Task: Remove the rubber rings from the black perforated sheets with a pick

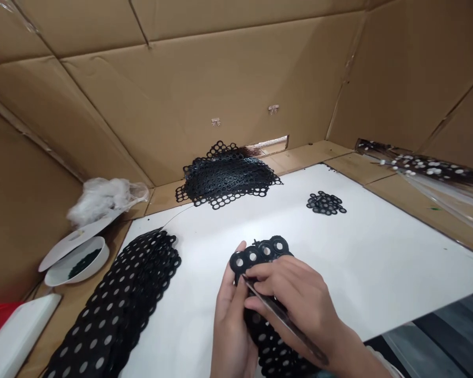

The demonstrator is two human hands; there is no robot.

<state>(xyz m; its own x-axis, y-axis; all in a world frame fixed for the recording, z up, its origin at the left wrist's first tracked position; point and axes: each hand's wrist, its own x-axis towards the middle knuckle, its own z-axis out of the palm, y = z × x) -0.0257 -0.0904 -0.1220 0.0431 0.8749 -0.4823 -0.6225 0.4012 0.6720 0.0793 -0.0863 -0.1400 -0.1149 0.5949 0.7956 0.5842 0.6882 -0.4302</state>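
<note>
Near the bottom centre, my left hand [232, 310] holds a strip of linked black rings [266, 252] from the left side, its thumb near the ring edge. My right hand [299, 296] pinches a dark, slim metal tool [286, 319], like tweezers, whose tip meets the strip beside my left thumb. White centres show in the top rings. The rest of the strip hangs below and is partly hidden by my right hand. A small heap of loose black rings [326, 203] lies on the white board [362, 252] at the right.
Black ring sheets [118, 304] are stacked at the left, and a black ring-mesh pile [228, 176] sits at the back. A white bowl [96, 262] with dark bits, a plastic bag [106, 199] and brown strands with white dots [433, 168] lie around. Cardboard walls [181, 79] enclose the board.
</note>
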